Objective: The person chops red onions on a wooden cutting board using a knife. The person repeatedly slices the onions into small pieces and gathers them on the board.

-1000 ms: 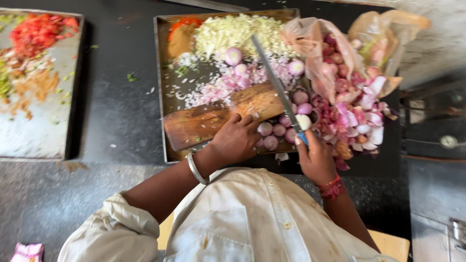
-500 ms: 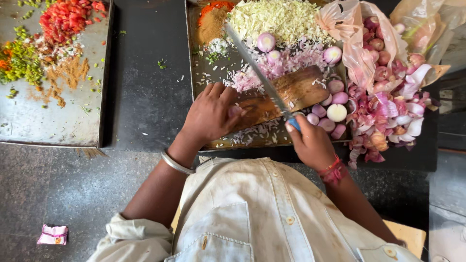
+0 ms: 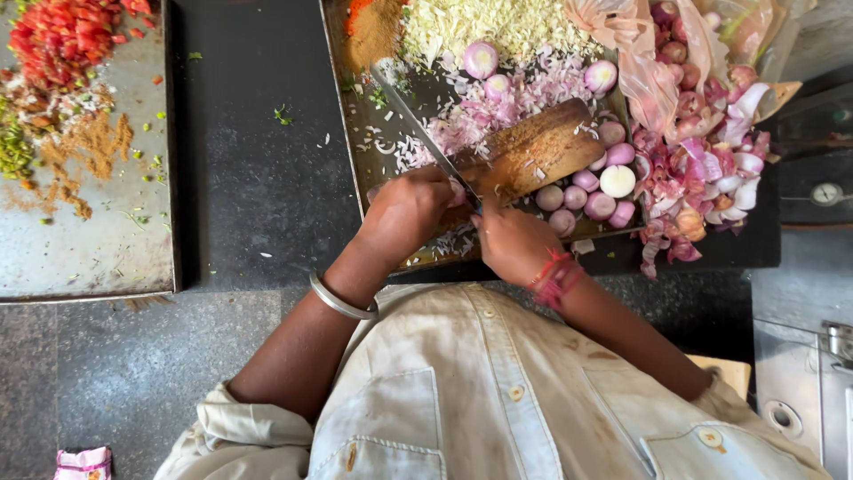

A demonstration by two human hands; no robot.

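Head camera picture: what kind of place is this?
Probably a busy food-stall or restaurant kitchen. The right hand works a long knife on a wooden board set in a big metal tray, with heaps of chopped onion, peeled small onions and shredded cabbage.

Pale, stained button-up shirt (image 3: 498,400), rolled sleeves, metal bangle (image 3: 340,300), red wrist threads (image 3: 555,277).

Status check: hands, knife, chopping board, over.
Right hand grips knife, blade angled across tray. Left hand pressed on wooden board. Peeled onions crowd board's edge.
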